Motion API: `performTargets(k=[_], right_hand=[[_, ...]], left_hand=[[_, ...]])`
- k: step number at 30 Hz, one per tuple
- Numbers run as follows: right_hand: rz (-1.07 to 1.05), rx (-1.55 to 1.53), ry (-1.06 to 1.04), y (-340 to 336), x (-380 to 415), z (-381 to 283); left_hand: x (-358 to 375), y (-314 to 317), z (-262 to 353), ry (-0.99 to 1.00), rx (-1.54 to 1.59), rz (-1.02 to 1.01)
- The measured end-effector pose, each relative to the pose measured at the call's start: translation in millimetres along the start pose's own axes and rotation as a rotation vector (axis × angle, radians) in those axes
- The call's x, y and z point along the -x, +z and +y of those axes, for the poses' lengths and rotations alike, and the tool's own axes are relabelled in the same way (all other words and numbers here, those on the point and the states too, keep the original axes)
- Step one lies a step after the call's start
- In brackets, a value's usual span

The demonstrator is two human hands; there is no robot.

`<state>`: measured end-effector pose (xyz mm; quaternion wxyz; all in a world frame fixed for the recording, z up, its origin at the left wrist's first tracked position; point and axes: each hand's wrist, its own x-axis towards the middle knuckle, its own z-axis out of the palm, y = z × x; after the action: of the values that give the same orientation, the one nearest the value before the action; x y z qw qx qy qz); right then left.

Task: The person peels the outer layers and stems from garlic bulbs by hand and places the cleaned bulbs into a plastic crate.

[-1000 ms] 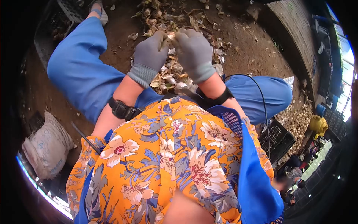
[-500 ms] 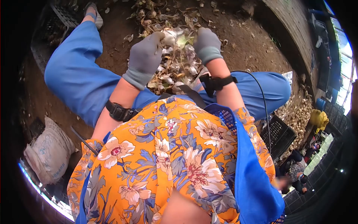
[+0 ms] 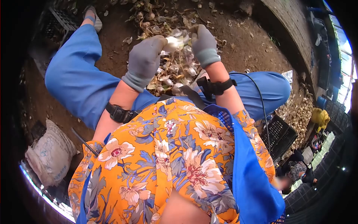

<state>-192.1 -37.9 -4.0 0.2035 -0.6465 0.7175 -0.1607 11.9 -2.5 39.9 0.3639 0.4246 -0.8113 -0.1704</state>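
Your left grey-gloved hand (image 3: 144, 59) now pinches white peeled garlic bulb (image 3: 172, 43); right grey-gloved hand (image 3: 203, 44) curled, fingertips at bulb's papery skin. Second ago hands pressed together; since parted, skin torn off. Bulb held above heap of dry garlic husks (image 3: 175, 71) on dirt floor (image 3: 246, 44), between your blue-trousered knees.

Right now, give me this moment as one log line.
left hand: grips garlic bulb | right hand: pinching its skin | below: peel pile | ground: dirt
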Motion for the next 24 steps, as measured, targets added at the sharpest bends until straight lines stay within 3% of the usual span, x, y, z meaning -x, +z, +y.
performTargets(k=[2,3,5,6,8,9,11,12,14,16,18,19,20,22,23,24], right_hand=[[-0.082,-0.455,-0.102,-4,3,-3],[-0.082,-0.455,-0.099,-7,7,-3],[-0.401,-1.167,0.188,-31,16,-24],[-0.396,-1.17,0.19,-30,17,-23],[-0.628,-1.295,0.227,-28,18,-19],[-0.568,-1.29,0.161,-25,20,-20],[-0.484,-1.255,0.139,-18,23,-23],[-0.399,-1.218,0.117,-16,22,-24],[-0.35,-1.183,0.087,-16,23,-29],[-0.299,-1.148,0.062,-18,26,-34],[-0.252,-0.845,-0.188,-20,30,-41],[-0.254,-0.899,-0.207,-16,32,-44],[-0.256,-0.9,-0.206,-17,31,-42],[-0.393,-1.748,0.09,-27,24,-37],[-0.386,-2.006,0.112,-30,15,-30],[-0.453,-2.129,-0.054,-27,2,-17]], left_hand=[[-1,-1,1,-0.05,0.026,0.04],[0,0,0,-0.049,0.028,0.038],[3,4,-3,-0.139,0.031,0.118],[5,5,-4,-0.135,0.032,0.114],[7,7,-4,-0.234,0.147,0.137],[7,9,-4,-0.233,0.147,0.137],[4,12,1,-0.471,0.561,0.276],[4,11,-3,-0.472,0.558,0.277],[4,5,-13,-1.089,1.507,0.24],[6,11,-9,-1.103,1.496,0.182],[11,20,-5,-1.13,1.471,0.062],[9,22,-14,-0.996,1.564,0.029],[12,22,-18,-0.998,1.564,0.03],[10,17,-17,-0.949,1.855,0.041],[9,19,-12,-0.961,1.834,0.142],[12,18,-14,-0.965,1.832,0.147]])
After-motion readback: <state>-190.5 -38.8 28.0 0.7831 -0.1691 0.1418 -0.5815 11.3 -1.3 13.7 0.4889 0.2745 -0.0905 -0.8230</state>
